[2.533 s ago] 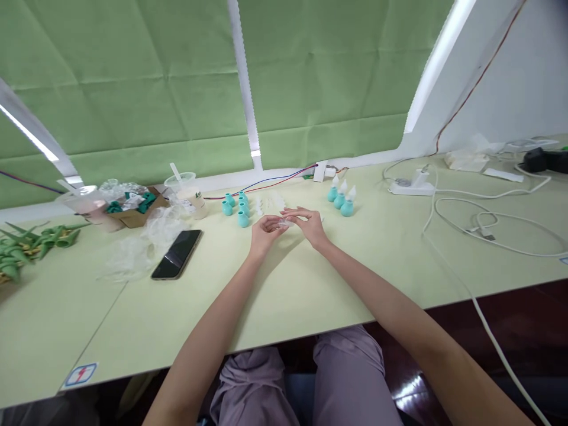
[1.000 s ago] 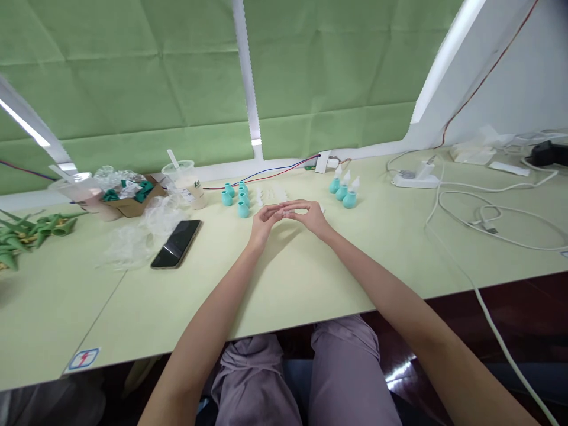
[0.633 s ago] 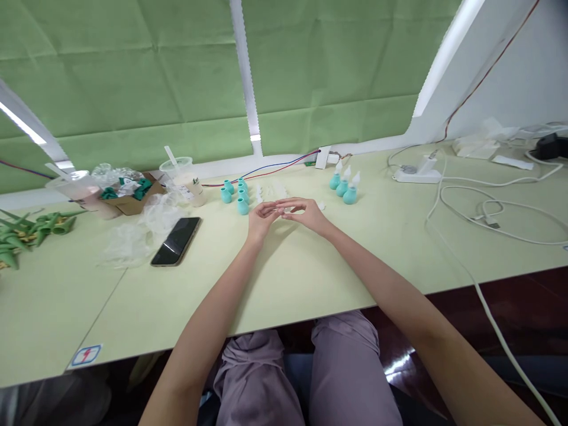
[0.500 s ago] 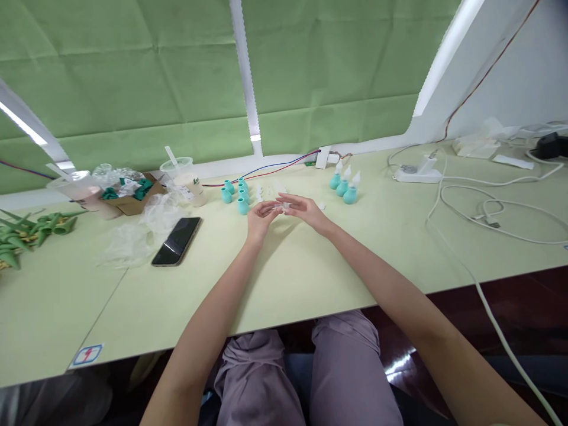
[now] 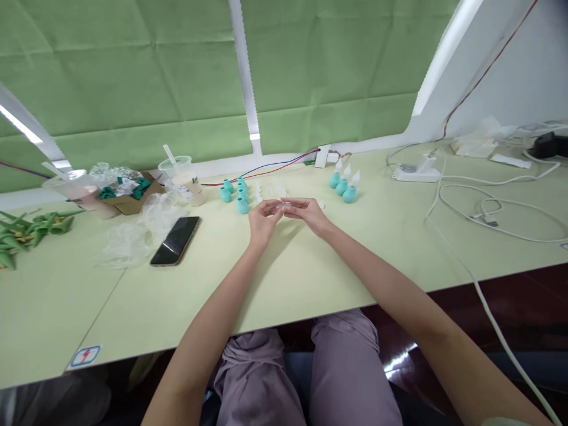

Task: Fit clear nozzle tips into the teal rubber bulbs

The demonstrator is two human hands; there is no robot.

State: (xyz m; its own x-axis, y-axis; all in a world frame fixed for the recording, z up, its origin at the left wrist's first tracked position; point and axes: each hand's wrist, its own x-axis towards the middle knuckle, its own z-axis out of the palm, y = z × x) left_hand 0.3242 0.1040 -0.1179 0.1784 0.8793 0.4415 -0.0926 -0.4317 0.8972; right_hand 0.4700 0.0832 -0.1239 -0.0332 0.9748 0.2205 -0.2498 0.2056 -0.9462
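My left hand (image 5: 265, 218) and my right hand (image 5: 308, 212) meet above the table, fingertips closed together on a small clear-white piece (image 5: 283, 206). Fingers cover most of that piece, so its kind is unclear. Just behind them lie several small white and translucent parts (image 5: 268, 190). Left of my hands stand several turquoise vase-shaped pots (image 5: 242, 205) with open tops. To the right, three turquoise pots (image 5: 349, 194) carry white flame-shaped tips (image 5: 356, 178). A tiny white piece (image 5: 322, 205) rests beside my right hand.
A black phone (image 5: 176, 241) lies at left, near crumpled plastic bags (image 5: 128, 239). Behind are two plastic cups with straws (image 5: 184, 180) and a cardboard box (image 5: 141, 198). Green artificial plants (image 5: 35, 231) sit far left. A power strip (image 5: 416, 173) and white cables (image 5: 492, 207) occupy the right.
My hands have drawn slightly closer together around the small piece, and my right fingers have dipped a little. The pots stay where they were.
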